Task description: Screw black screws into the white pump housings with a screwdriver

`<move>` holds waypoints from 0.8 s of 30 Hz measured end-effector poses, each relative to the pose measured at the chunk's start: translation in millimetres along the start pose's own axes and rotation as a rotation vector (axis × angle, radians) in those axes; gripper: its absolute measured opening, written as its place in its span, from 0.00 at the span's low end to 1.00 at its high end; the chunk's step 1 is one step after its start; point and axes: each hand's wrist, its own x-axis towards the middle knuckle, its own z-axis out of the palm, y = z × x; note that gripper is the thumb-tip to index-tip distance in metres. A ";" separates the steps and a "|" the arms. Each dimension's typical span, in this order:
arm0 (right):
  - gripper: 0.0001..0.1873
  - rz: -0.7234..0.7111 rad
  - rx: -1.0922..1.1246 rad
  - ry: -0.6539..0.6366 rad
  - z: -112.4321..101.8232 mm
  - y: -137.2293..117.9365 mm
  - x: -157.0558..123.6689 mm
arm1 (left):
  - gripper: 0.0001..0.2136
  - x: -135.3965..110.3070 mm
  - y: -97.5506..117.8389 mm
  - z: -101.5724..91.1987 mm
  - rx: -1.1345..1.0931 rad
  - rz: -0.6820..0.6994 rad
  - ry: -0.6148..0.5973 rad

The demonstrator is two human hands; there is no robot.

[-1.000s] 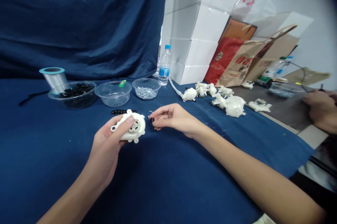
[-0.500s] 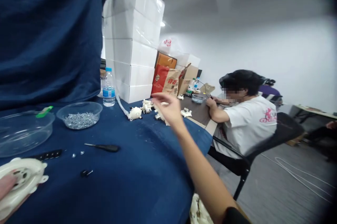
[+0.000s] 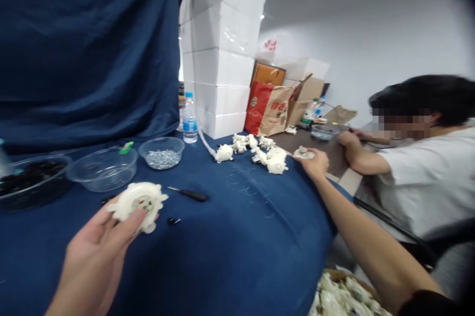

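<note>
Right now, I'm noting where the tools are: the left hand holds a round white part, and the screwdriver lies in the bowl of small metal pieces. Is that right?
Not quite: the screwdriver isn't in the bowl of small metal pieces; the head view shows it lying on the blue cloth. The left hand does hold a round white part.

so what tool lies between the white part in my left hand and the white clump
In the head view, a screwdriver lies on the blue cloth between the held white part and the white clump.
</note>
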 end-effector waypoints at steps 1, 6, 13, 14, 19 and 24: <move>0.17 -0.043 0.054 0.044 -2.0 -2.7 0.1 | 0.30 -0.6 2.2 1.0 0.012 -0.010 0.007; 0.19 -0.395 0.462 0.039 -13.6 -46.6 -9.1 | 0.33 -0.4 14.2 0.5 0.043 0.030 0.019; 0.21 -0.932 0.743 -0.996 -7.5 -169.3 -116.8 | 0.28 -3.2 25.7 -8.2 0.018 0.086 0.008; 0.17 -0.980 0.725 -1.132 -5.1 -182.5 -136.3 | 0.27 -4.3 27.4 -10.8 0.017 0.096 0.015; 0.14 -1.069 0.734 -1.443 7.5 -209.0 -196.5 | 0.24 -6.4 33.1 -21.1 -0.011 0.159 0.046; 0.23 -0.930 0.758 -1.520 20.8 -194.7 -208.3 | 0.24 -6.6 30.8 -19.1 -0.009 0.138 0.026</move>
